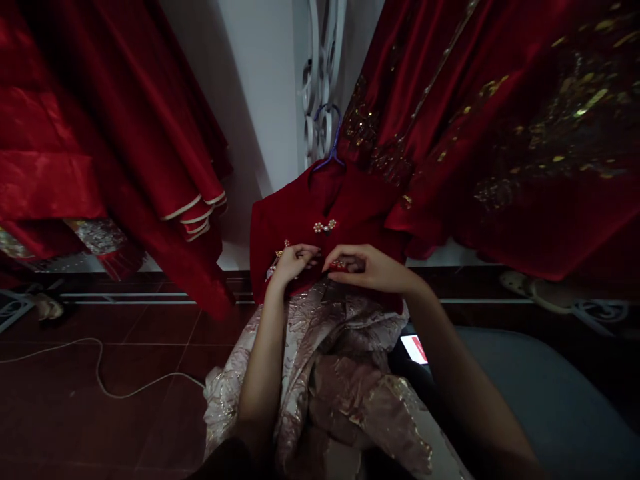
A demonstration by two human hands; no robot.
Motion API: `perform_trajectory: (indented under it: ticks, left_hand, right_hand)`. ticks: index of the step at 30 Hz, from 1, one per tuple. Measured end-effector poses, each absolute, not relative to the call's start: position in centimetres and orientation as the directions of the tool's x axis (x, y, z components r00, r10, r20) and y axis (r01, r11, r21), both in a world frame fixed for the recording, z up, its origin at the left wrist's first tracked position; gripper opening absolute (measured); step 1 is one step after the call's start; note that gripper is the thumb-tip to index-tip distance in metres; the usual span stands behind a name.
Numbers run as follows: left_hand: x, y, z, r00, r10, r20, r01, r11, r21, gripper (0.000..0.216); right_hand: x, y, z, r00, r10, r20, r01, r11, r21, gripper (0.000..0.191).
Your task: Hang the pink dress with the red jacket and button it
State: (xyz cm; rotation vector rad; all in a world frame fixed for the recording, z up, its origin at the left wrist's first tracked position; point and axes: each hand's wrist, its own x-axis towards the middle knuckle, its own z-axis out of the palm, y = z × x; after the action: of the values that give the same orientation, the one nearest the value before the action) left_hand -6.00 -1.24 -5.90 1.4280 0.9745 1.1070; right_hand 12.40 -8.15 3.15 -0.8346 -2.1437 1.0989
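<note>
A dark red vest (285,217) hangs from a purple hanger (333,155). A pearl-like beaded clasp (326,227) joins its upper front, and a dangling gold-and-bead ornament (278,257) lies on its left side. Over the lower front, my left hand (294,262) has its fingers bent and pinched at the edge of the front opening. Facing it across a small gap, my right hand (370,267) is closed in a pinch at the opposite edge. Small shiny red beadwork (339,265) shows inside the curl of its fingers; the fingertips partly hide what they grip.
Pale brocade fabric (305,333) with gold thread spreads below the vest. Red garments (150,113) hang left, and sequined red ones (550,153) right. A white scrolled metal stand (311,87) rises behind. A lit phone screen (415,349) lies by a grey seat (530,380); a white cable (125,395) crosses the floor.
</note>
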Motion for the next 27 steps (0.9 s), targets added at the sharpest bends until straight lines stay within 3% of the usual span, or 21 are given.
perform_trajectory:
  ticks: [2,5,7,12,16,24,27]
  left_hand:
    - [-7.7,-1.2,-5.8,0.101,0.988,0.114,0.081,-0.123,0.989,0.023]
    - [-9.8,-0.8,-6.0,-0.202,0.948,0.244,0.260,-0.189,0.947,0.021]
    - [-10.6,-0.5,-6.4,-0.276,0.916,0.292,0.329,-0.196,0.924,0.018]
    - [-10.6,0.1,-7.5,-0.251,0.933,0.259,0.356,-0.160,0.921,0.017]
    - [-10.3,0.6,-8.2,-0.245,0.953,0.179,0.223,-0.124,0.967,0.019]
    - [-10.2,0.6,-8.2,-0.153,0.982,0.111,-0.038,-0.118,0.992,0.025]
    - [-10.1,0.0,-7.5,-0.151,0.978,0.141,0.011,-0.141,0.990,0.024]
  right_hand:
    - [12.2,-7.7,2.6,-0.606,0.771,0.197,0.268,0.431,-0.861,0.029]
    - [11.5,-6.7,1.4,-0.530,0.810,0.252,0.274,0.445,-0.853,0.029]
    - [10.7,-5.9,0.3,-0.461,0.833,0.305,0.303,0.471,-0.828,0.028]
    - [7.7,-3.8,-3.6,-0.312,0.839,0.445,0.422,0.542,-0.726,0.026]
    - [6.0,-2.4,-5.9,-0.222,0.822,0.525,0.436,0.565,-0.700,0.023]
    - [5.3,-1.5,-6.6,-0.204,0.816,0.541,0.408,0.573,-0.711,0.020]
    - [5.1,-1.5,-6.5,-0.186,0.813,0.552,0.429,0.572,-0.699,0.019]
